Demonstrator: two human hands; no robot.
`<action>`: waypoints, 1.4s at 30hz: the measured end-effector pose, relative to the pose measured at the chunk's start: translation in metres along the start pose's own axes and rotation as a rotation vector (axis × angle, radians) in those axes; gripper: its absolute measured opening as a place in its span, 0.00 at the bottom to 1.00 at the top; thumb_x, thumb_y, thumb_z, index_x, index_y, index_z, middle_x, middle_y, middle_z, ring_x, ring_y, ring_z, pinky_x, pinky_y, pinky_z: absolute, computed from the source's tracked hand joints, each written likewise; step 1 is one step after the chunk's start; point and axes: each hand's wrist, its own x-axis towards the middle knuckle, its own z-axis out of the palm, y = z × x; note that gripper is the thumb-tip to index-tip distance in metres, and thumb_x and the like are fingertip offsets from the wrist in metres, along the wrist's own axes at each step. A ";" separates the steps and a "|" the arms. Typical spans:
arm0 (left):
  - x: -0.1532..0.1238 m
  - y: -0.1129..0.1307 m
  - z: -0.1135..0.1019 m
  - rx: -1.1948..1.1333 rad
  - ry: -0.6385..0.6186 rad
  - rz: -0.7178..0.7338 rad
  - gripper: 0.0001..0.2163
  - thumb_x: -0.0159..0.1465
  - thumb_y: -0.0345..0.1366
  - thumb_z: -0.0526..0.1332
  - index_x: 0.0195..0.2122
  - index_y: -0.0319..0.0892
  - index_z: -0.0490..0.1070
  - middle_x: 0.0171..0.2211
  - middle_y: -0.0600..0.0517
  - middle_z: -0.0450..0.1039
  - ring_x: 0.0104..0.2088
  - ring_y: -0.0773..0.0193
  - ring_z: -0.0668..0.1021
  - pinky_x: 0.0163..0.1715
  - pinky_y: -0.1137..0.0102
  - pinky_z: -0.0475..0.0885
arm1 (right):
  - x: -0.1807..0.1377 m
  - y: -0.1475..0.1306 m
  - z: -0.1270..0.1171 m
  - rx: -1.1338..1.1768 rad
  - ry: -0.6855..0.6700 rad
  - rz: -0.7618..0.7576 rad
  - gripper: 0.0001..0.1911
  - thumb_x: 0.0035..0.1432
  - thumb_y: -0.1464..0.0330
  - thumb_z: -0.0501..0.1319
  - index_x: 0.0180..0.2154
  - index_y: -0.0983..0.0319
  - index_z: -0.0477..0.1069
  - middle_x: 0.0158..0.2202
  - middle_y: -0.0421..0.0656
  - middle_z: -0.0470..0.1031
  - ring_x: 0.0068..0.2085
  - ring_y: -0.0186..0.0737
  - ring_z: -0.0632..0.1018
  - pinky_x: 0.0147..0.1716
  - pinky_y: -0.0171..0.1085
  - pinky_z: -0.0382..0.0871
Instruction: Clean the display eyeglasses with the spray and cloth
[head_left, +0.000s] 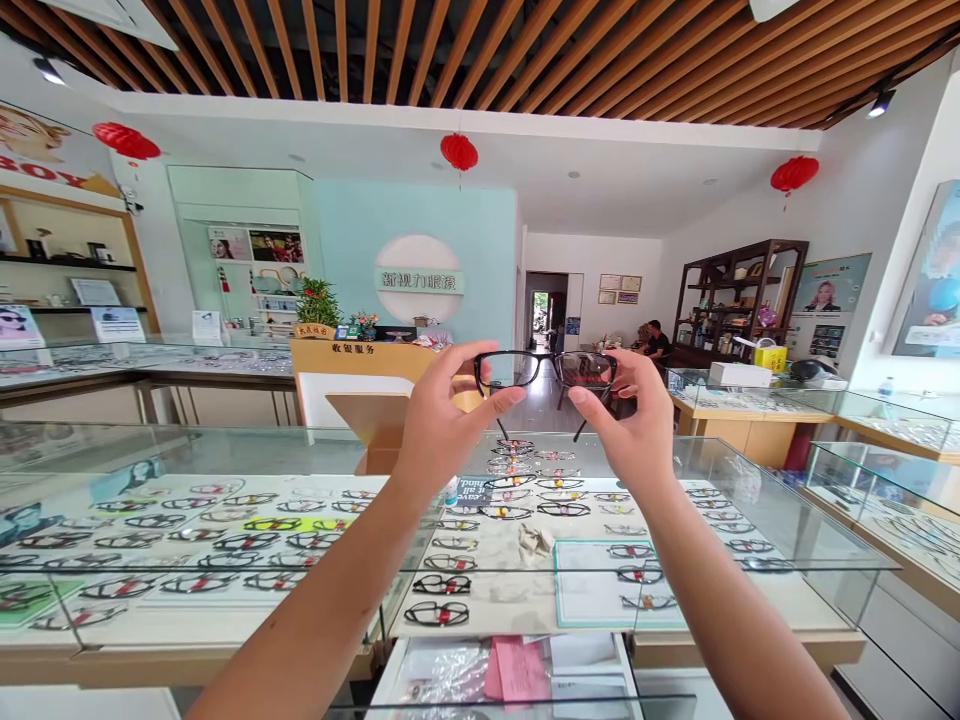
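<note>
A pair of black-framed eyeglasses (546,368) is held up level above the glass display case, its lenses toward me and its temples reaching down and away. My left hand (452,412) is closed on the left rim, thumb below and fingers above. On the opposite side my right hand (631,410) pinches the right rim in the same way. Red marking shows on the right lens. Beneath the hands, inside the case, several rows of eyeglasses (437,612) lie on a pale shelf, next to a crumpled beige cloth (535,541).
The glass display case (480,572) spans the front. Below it an open drawer (626,665) holds plastic bags and pink paper (517,668). A wooden cashier counter (352,358) stands behind. More glass cases line both sides. A seated person (658,343) is at the back right.
</note>
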 end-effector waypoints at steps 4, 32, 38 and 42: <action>-0.003 -0.004 0.004 -0.048 0.056 -0.025 0.32 0.56 0.49 0.80 0.60 0.49 0.77 0.46 0.47 0.80 0.49 0.54 0.82 0.53 0.55 0.81 | -0.004 0.003 0.002 0.007 -0.002 0.037 0.26 0.63 0.46 0.70 0.54 0.52 0.74 0.45 0.44 0.81 0.43 0.46 0.78 0.45 0.48 0.75; -0.016 -0.021 0.027 -0.036 0.173 -0.031 0.28 0.59 0.49 0.78 0.58 0.50 0.76 0.53 0.46 0.79 0.52 0.56 0.81 0.54 0.59 0.79 | -0.018 0.026 0.021 0.276 -0.033 0.301 0.31 0.63 0.48 0.71 0.60 0.53 0.66 0.51 0.47 0.77 0.49 0.47 0.80 0.48 0.48 0.76; -0.019 -0.031 0.027 -0.015 0.157 -0.053 0.27 0.62 0.49 0.77 0.60 0.50 0.76 0.55 0.45 0.78 0.55 0.55 0.79 0.56 0.58 0.77 | -0.018 0.019 0.021 0.159 0.037 0.243 0.30 0.61 0.48 0.72 0.57 0.54 0.68 0.51 0.47 0.77 0.49 0.48 0.79 0.49 0.49 0.74; -0.021 -0.034 0.027 -0.032 0.146 -0.111 0.26 0.63 0.50 0.75 0.61 0.51 0.77 0.54 0.46 0.79 0.55 0.54 0.79 0.55 0.59 0.76 | -0.019 0.015 0.022 0.079 0.068 0.207 0.31 0.61 0.48 0.71 0.59 0.54 0.67 0.51 0.47 0.77 0.48 0.47 0.79 0.49 0.49 0.74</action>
